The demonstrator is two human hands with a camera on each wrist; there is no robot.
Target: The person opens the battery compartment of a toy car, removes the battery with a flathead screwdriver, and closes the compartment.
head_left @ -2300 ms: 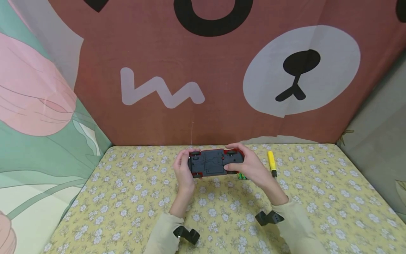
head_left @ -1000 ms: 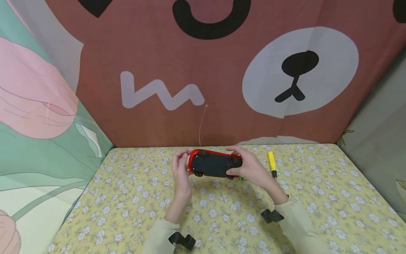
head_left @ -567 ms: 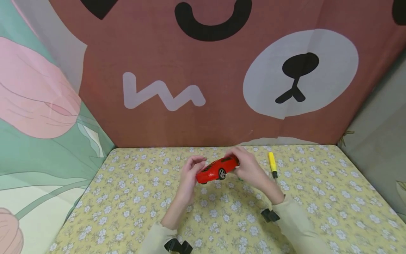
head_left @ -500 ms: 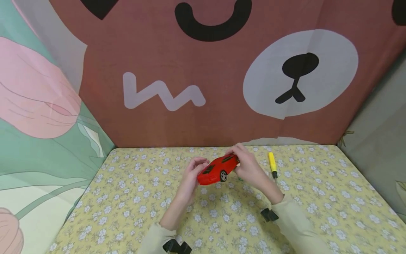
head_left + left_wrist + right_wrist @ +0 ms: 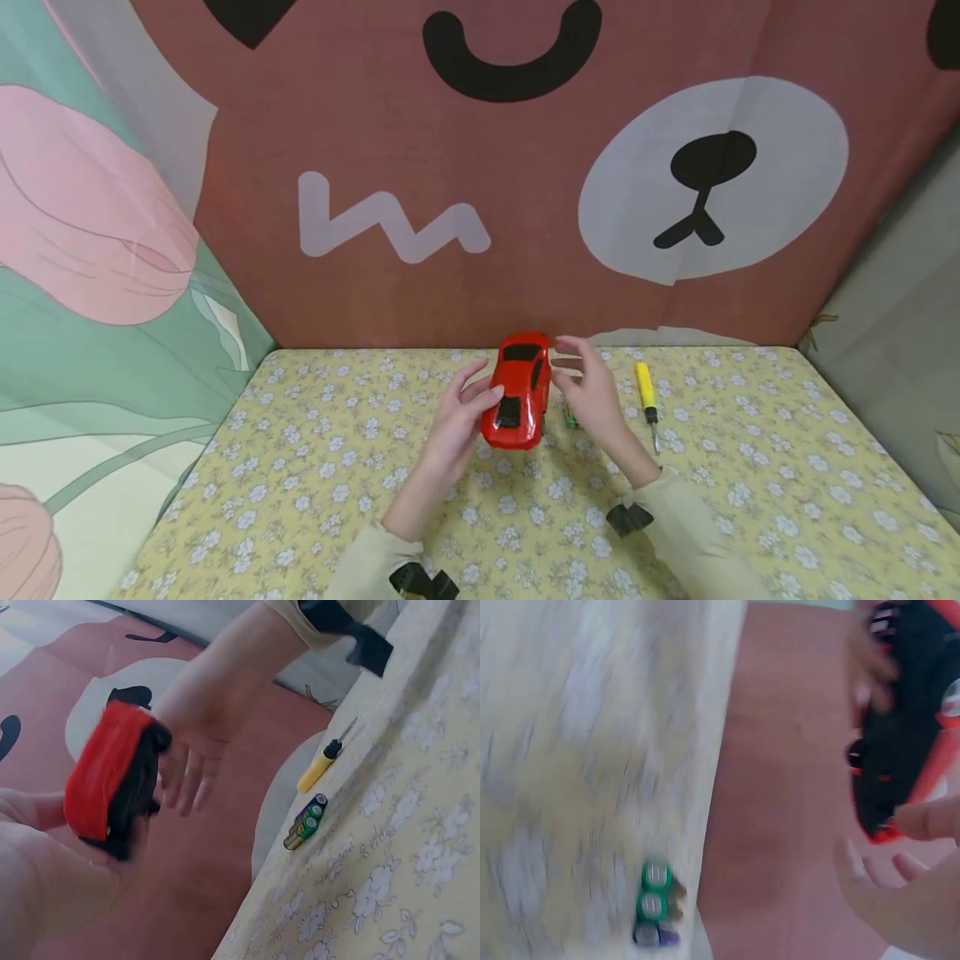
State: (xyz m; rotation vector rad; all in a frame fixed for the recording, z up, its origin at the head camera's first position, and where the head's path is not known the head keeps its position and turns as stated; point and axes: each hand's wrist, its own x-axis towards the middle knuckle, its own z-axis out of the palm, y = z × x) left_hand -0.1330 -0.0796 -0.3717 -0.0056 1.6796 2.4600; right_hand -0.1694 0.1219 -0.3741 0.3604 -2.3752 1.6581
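Observation:
A red toy car (image 5: 519,379) with dark windows is held above the table, roof toward the head camera. My left hand (image 5: 454,423) grips its left side, thumb over the rear and the other fingers mostly hidden along its side and underneath. Beside the car's right side is my right hand (image 5: 597,404), fingers loosely bent and spread, holding nothing. The right wrist view shows the car's black underside (image 5: 900,727), with the right thumb near one end. In the left wrist view, the car (image 5: 109,772) is blurred and the right hand's fingers hang behind it.
Three batteries (image 5: 306,822), two with green ends and one purplish, lie side by side on the flowered tablecloth (image 5: 300,500). A yellow-handled screwdriver (image 5: 645,390) rests to their right, its shaft toward me. A bear-print cloth (image 5: 525,208) hangs behind the table.
The car has turned from underside facing the camera to roof up, and now points lengthwise away from me. My right hand has let go of it; the left has taken hold.

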